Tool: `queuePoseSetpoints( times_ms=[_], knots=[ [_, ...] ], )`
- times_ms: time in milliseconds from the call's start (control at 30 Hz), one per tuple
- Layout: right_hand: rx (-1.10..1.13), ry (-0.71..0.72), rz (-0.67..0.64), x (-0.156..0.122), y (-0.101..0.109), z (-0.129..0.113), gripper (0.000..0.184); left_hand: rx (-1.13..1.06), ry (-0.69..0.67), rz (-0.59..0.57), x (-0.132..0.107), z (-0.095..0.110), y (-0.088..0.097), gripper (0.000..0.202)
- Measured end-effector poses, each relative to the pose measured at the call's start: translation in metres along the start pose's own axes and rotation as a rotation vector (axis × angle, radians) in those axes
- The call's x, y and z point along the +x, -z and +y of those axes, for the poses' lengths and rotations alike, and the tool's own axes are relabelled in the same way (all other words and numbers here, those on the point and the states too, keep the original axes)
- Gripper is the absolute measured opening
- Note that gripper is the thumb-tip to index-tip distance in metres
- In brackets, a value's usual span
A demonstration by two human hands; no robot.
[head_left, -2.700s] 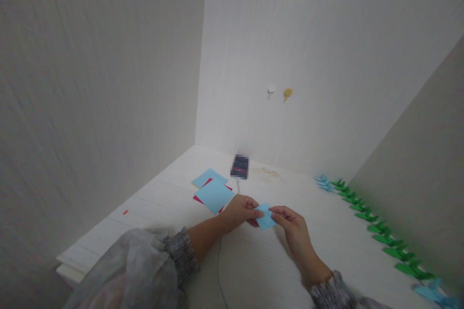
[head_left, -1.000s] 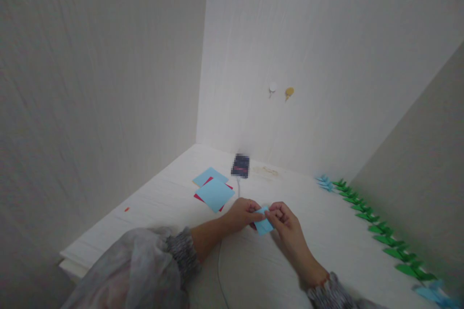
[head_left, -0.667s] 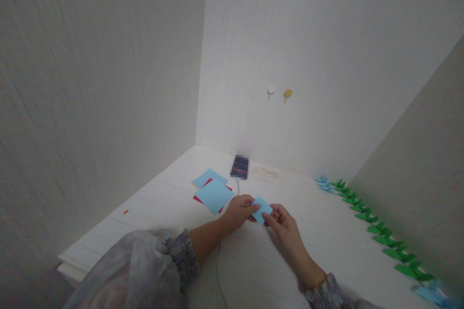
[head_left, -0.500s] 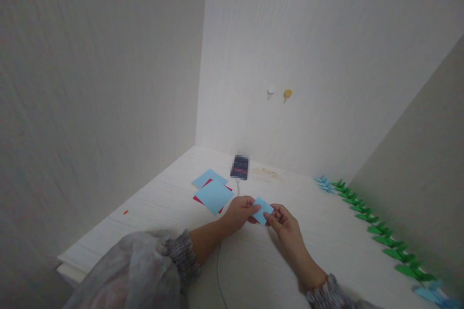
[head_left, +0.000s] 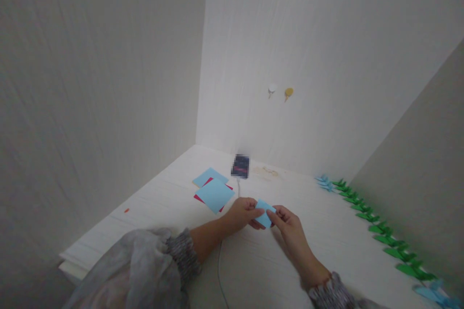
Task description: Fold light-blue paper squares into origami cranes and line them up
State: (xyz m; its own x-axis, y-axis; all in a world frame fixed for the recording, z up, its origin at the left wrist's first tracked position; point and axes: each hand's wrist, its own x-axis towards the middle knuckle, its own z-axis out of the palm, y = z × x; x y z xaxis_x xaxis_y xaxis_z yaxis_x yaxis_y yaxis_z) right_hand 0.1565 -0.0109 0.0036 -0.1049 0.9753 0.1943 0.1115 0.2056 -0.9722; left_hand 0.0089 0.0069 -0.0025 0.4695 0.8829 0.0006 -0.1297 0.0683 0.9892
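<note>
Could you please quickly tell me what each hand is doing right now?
Left hand: closed, pinching the small light blue paper under its thumb.
Right hand: closed, pinching the same paper's right side.

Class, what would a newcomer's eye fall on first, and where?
Probably the row of folded green paper shapes stands out first, along the right side of the white table. Next comes the small light-blue paper square held by the left hand and right hand, below the picture's centre.
</note>
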Motion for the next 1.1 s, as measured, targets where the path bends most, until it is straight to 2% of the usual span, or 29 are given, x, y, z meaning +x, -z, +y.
queuePoseSetpoints(
  times_ms=[233, 433, 567, 800, 967, 1100],
  knots=[
    [0.043, -0.055, -0.079, -0.0006, 0.0009, 0.0019, 0.027, -0.002, 0.015, 0.05, -0.002, 0.0043, -0.0008, 0.025],
    [0.14, -0.044, -0.053, 0.0001, 0.0029, 0.0065, 0.024, -0.1, 0.058, 0.061, 0.0004, 0.0042, 0.0007, 0.024],
    [0.183, -0.06, -0.075, 0.0008, 0.0033, 0.0089, 0.022, -0.169, 0.122, 0.069, 0.0023, 0.0041, 0.0007, 0.03],
    [0.154, -0.038, -0.012, 0.0009, -0.001, 0.0093, 0.021, -0.127, 0.157, -0.035, 0.0024, -0.0014, 0.0022, 0.023],
    [0.152, -0.013, 0.017, -0.0013, -0.0029, 0.0064, 0.02, -0.093, 0.15, -0.079, 0.0027, -0.005, 0.0043, 0.026],
    [0.097, 0.005, 0.074, -0.0021, -0.0005, 0.0029, 0.021, -0.062, 0.169, -0.161, 0.0021, -0.0055, 0.0052, 0.027]
  ],
)
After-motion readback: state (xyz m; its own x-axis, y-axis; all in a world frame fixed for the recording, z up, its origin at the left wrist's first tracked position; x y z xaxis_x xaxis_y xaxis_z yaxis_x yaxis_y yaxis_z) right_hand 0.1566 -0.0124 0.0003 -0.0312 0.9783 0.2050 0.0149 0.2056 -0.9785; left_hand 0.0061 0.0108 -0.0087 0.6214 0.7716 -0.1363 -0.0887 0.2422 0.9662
